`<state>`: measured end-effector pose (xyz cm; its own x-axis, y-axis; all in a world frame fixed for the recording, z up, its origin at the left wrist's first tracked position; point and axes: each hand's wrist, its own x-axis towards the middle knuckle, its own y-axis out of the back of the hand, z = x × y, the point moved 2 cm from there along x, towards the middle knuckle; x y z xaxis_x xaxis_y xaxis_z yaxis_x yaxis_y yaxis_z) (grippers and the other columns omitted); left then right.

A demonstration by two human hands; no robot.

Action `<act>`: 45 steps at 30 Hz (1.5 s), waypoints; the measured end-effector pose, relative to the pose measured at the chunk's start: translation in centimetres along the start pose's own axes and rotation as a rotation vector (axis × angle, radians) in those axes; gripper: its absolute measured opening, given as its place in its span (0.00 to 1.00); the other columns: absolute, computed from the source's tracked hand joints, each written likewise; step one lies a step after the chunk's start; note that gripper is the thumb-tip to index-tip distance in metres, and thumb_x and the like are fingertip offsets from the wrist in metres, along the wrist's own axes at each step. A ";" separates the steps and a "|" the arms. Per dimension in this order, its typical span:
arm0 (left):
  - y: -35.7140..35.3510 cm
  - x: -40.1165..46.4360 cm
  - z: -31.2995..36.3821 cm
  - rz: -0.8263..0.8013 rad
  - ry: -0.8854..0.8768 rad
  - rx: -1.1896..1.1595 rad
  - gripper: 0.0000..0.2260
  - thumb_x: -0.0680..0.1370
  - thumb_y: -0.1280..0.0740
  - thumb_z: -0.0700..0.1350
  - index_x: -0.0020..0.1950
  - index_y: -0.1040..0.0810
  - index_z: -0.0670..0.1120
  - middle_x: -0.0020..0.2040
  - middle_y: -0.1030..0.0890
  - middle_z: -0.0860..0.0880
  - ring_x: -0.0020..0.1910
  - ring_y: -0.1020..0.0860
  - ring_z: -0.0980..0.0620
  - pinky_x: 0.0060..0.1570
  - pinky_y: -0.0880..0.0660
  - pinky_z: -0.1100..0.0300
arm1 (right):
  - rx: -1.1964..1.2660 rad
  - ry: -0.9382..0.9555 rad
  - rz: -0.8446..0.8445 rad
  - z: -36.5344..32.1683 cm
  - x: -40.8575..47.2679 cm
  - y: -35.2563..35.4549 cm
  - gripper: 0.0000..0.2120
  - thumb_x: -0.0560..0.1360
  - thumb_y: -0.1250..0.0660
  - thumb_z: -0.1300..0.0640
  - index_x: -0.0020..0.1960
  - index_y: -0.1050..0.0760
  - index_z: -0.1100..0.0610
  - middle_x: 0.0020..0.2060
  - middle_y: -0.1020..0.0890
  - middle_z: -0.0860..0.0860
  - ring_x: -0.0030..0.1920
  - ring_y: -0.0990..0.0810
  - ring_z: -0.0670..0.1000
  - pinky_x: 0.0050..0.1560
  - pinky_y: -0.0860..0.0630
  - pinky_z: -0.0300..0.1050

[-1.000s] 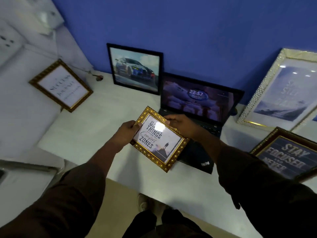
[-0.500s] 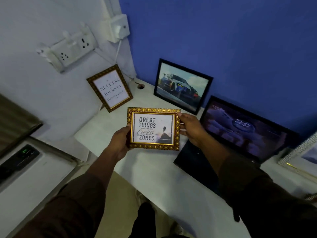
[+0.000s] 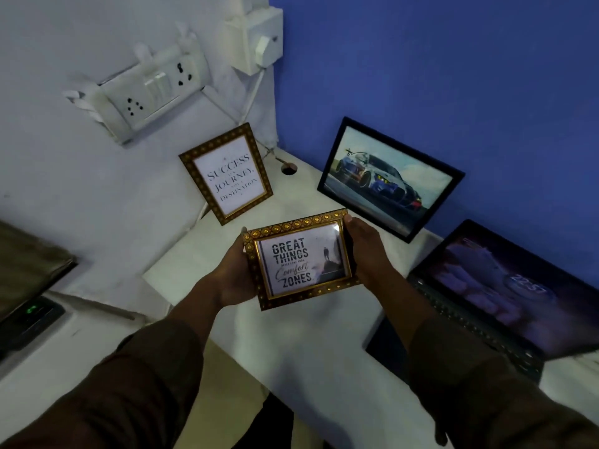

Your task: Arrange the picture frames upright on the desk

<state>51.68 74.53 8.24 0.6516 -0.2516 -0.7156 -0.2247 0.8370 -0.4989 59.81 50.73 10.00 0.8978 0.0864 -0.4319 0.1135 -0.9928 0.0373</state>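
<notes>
bench (image 3: pixel 311 367) bare just under the frame | car frame (image 3: pixel 389 176), Success frame (image 3: pixel 225 173) upright behind | gold frame (image 3: pixel 299 259) aloft, long axis across, between both hands | left hand (image 3: pixel 233 273), right hand (image 3: pixel 366 251) fingers clamped on its short sides

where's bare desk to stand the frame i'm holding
Bare desk lies between the Success frame and the car frame, just beyond the held frame. The near edge by the left hand is also bare. To the right it is crowded by the laptop.
</notes>
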 end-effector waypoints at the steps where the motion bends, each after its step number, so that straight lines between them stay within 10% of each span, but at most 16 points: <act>1: 0.4 0.4 0.5 -0.007 0.006 -0.026 0.40 0.74 0.48 0.75 0.72 0.24 0.47 0.71 0.23 0.41 0.71 0.26 0.39 0.74 0.37 0.39 | -0.013 -0.003 0.010 -0.1 0.4 -0.1 0.25 0.82 0.40 0.44 0.55 0.21 0.67 0.48 0.13 0.60 0.48 0.14 0.61 0.50 0.17 0.52; 9: 1.1 4.5 3.9 0.034 -0.071 -0.021 0.28 0.79 0.46 0.59 0.66 0.20 0.42 0.65 0.20 0.38 0.65 0.22 0.36 0.68 0.31 0.38 | 0.005 -0.024 -0.004 0.3 2.1 -1.1 0.25 0.84 0.45 0.45 0.59 0.22 0.65 0.52 0.14 0.61 0.55 0.16 0.62 0.59 0.19 0.57; 14: 1.4 7.8 4.7 0.204 -0.180 0.040 0.27 0.80 0.49 0.51 0.31 0.16 0.48 0.39 0.14 0.44 0.48 0.18 0.38 0.58 0.25 0.42 | 0.160 -0.233 0.065 1.6 4.4 -1.6 0.28 0.81 0.50 0.34 0.54 0.19 0.53 0.42 0.12 0.49 0.44 0.13 0.51 0.41 0.17 0.44; 19: 1.2 9.6 4.7 0.282 -0.258 0.088 0.37 0.84 0.53 0.42 0.16 0.25 0.51 0.22 0.22 0.54 0.24 0.20 0.57 0.39 0.26 0.55 | 0.303 -0.338 0.111 2.8 6.7 -1.9 0.36 0.73 0.44 0.25 0.64 0.23 0.52 0.52 0.14 0.53 0.56 0.15 0.57 0.64 0.22 0.60; 27: 3.3 12.7 3.4 0.347 -0.245 0.163 0.20 0.81 0.47 0.52 0.45 0.18 0.47 0.40 0.14 0.47 0.44 0.17 0.45 0.48 0.24 0.52 | 0.336 -0.383 0.097 4.3 7.9 -2.0 0.39 0.75 0.41 0.29 0.74 0.31 0.56 0.55 0.15 0.54 0.57 0.16 0.58 0.68 0.26 0.62; 33: 3.3 12.7 2.1 0.360 -0.224 0.144 0.24 0.83 0.48 0.58 0.45 0.17 0.48 0.43 0.14 0.46 0.44 0.16 0.45 0.46 0.24 0.54 | 0.257 -0.364 0.095 6.0 7.9 -1.2 0.16 0.81 0.44 0.37 0.48 0.24 0.46 0.41 0.14 0.46 0.48 0.17 0.48 0.70 0.29 0.52; 39: 3.9 11.8 1.2 0.353 -0.216 0.152 0.29 0.82 0.52 0.65 0.71 0.24 0.50 0.61 0.16 0.48 0.57 0.17 0.49 0.62 0.25 0.48 | 0.145 -0.296 0.105 5.2 6.9 -1.4 0.21 0.83 0.49 0.38 0.49 0.24 0.49 0.43 0.19 0.47 0.46 0.20 0.44 0.60 0.29 0.41; 45: 4.5 8.8 0.8 0.424 -0.264 0.149 0.33 0.81 0.50 0.66 0.72 0.28 0.42 0.66 0.21 0.42 0.65 0.24 0.43 0.69 0.33 0.45 | 0.120 -0.165 0.176 4.4 5.1 -0.5 0.27 0.82 0.50 0.35 0.60 0.22 0.51 0.55 0.17 0.49 0.62 0.22 0.50 0.72 0.34 0.53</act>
